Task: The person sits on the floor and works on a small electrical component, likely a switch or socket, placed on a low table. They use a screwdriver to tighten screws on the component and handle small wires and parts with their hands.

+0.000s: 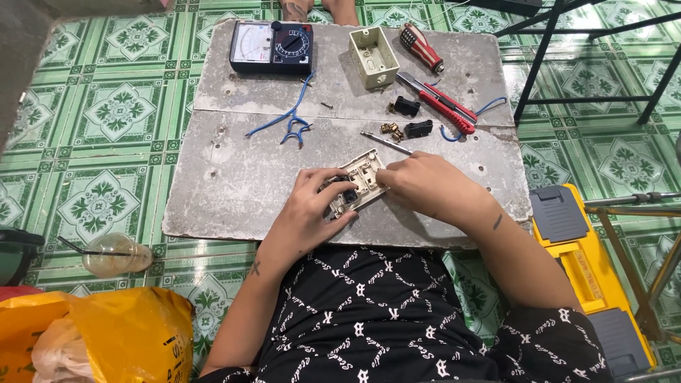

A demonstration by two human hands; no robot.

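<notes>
On the board (234, 184), the meter (272, 47) lies at the far left corner, the box (374, 57) right of it, the switch plate (358, 183) near the front edge.

A home floor used as a makeshift electrical workbench: green patterned tiles (120, 113), a concrete slab (241, 177) bearing a multimeter (272, 47), screwdriver (421, 47), wire bits (291, 120), and a yellow toolbox (589, 269) alongside.

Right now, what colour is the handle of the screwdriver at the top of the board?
The screwdriver handle is red with pale stripes, seen in the head view.
</notes>
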